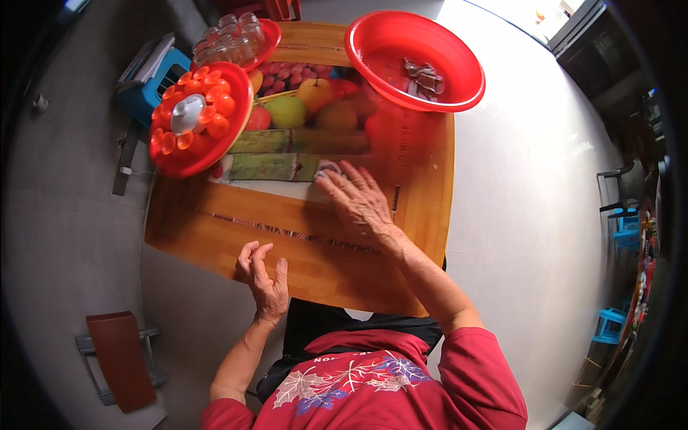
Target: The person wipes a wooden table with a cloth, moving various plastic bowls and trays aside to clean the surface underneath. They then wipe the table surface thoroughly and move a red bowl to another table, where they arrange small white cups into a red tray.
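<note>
My right hand [361,203] presses a crumpled pale cloth [329,169] flat against the wooden table [344,274], on the part printed with fruit pictures. My left hand [264,282] is at the table's near edge, its fingers apart and curled, with nothing in it. A large red plastic basin [376,59] stands at the far right corner, with a wet grey cloth [423,79] inside. At the far left sits a round red tray [200,156] of small orange cups [217,126] around a white lidded pot [187,114]. Behind it, glass jars [231,43] stand on another red tray [272,36].
A blue plastic stool [141,99] bearing papers [148,62] is left of the table. On the floor at lower left is a metal-framed stool with a brown board [121,360]. Blue stools [610,325] and a black chair [626,185] are at the far right.
</note>
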Tool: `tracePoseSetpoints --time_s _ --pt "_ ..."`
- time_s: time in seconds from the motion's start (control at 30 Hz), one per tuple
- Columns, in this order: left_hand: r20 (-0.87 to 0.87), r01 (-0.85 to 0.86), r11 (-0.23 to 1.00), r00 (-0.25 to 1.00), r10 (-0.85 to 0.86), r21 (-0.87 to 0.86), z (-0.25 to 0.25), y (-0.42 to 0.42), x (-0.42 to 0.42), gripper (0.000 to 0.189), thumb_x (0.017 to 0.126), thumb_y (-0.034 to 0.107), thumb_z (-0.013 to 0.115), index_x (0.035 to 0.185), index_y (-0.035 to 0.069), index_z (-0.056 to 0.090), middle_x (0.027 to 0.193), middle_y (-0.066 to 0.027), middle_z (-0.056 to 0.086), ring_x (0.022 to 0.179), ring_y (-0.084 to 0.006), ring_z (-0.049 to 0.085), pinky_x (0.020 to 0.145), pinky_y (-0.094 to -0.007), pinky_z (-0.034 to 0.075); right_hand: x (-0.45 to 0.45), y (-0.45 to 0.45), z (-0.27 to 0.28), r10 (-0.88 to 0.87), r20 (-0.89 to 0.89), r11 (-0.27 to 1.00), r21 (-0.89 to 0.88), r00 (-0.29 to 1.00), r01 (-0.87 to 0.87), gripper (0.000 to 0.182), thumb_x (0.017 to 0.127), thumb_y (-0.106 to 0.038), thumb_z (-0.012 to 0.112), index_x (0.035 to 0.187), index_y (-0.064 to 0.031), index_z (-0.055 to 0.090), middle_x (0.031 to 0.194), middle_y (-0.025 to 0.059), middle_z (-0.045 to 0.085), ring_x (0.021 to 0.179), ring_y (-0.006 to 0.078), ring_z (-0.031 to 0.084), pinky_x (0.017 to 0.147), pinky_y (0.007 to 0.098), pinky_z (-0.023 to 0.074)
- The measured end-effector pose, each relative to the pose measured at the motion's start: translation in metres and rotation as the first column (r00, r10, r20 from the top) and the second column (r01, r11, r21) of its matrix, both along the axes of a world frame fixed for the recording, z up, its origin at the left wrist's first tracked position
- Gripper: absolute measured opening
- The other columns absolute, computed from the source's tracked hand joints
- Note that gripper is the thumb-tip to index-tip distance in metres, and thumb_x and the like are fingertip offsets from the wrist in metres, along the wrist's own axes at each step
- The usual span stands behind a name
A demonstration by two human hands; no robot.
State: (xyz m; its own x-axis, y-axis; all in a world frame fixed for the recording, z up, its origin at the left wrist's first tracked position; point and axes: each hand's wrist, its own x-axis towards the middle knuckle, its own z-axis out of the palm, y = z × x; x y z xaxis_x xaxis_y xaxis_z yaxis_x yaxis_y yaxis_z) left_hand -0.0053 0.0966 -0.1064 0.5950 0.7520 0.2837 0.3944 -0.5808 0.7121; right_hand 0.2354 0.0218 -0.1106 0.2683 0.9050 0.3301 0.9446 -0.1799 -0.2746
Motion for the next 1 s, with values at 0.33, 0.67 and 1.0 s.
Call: tracePoseSetpoints --time_s 0.33,0.67,1.0 --pt "-0.398 -0.002 0.965 0.911 0.11 0.263 -0.01 -0.005 0.018 0.061 0.087 0.04 0.058 0.133 0.002 0.042 0.134 -0.0189 0.035 0.121 -0.0384 0.032 0.102 -0.0501 0.026 0.131 -0.058 -0.007 -0.347 0.072 0.938 0.041 0.935 0.345 0.049 0.083 -0.008 0.054 0.132 -0.016 0.05 0.138 0.0049 0.047 0.132 0.0322 0.038 0.11 0.0498 0.0273" --pt "-0.476 0.027 0.958 0.872 0.117 0.286 -0.007 -0.005 0.025 0.064 0.088 0.045 0.055 0.134 0.003 0.042 0.135 -0.0181 0.036 0.122 -0.0374 0.032 0.103 -0.0504 0.024 0.14 -0.077 -0.012 -0.439 -0.017 0.898 -0.005 0.898 0.439 0.053 0.082 0.0 0.051 0.133 -0.0125 0.05 0.137 0.0061 0.049 0.132 0.0328 0.038 0.107 0.0452 0.0334" --pt "-0.562 -0.023 0.946 0.799 0.212 0.323 0.001 -0.016 0.034 0.066 0.083 0.033 0.063 0.138 0.008 0.039 0.141 -0.0156 0.033 0.128 -0.0363 0.031 0.103 -0.0528 0.024 0.011 -0.101 0.006 -0.155 -0.114 0.972 -0.197 0.981 0.131 0.053 0.084 -0.011 0.047 0.137 -0.02 0.047 0.144 0.0033 0.043 0.135 0.0311 0.034 0.111 0.0493 0.0248"
